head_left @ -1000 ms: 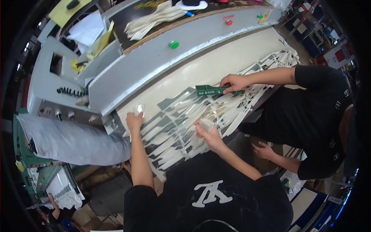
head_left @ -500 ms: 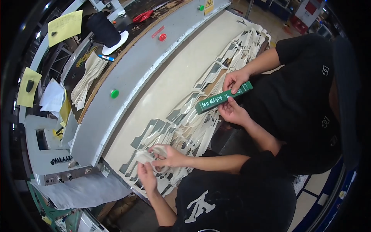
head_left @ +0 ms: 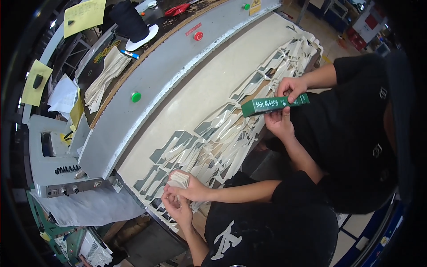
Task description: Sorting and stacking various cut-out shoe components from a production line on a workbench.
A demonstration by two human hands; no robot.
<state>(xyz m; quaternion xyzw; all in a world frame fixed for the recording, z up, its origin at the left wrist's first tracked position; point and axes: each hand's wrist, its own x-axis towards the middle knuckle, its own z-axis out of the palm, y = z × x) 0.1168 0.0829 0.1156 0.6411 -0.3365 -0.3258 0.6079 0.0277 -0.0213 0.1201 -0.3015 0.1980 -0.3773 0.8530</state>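
Note:
A small stack of cream cut pieces point(head_left: 179, 179), fanned at its edges, is gripped in my right hand point(head_left: 195, 190), with the fingers wrapped behind it. My left hand point(head_left: 179, 211) is just below, its fingers curled against the lower edge of the same stack. Both hands are over the near end of a cream sheet point(head_left: 209, 95), whose near side is cut into a web of scraps point(head_left: 224, 144) with shaped gaps. To the right, a co-worker's two hands point(head_left: 287, 107) hold a long green box point(head_left: 262, 106) with white handwriting on it.
Behind the sheet runs a grey machine beam point(head_left: 169, 66) with a green button point(head_left: 135, 97) and a red button point(head_left: 198, 36). On the ledge beyond are a black thread cone point(head_left: 127, 22), a blue pen point(head_left: 130, 54) and more cream pieces point(head_left: 105, 78). The co-worker stands close at my right.
The cream pieces, earlier spread in a loop between my hands, are now gathered into a compact stack. The co-worker's green box has turned closer to level. The whole view has shifted slightly.

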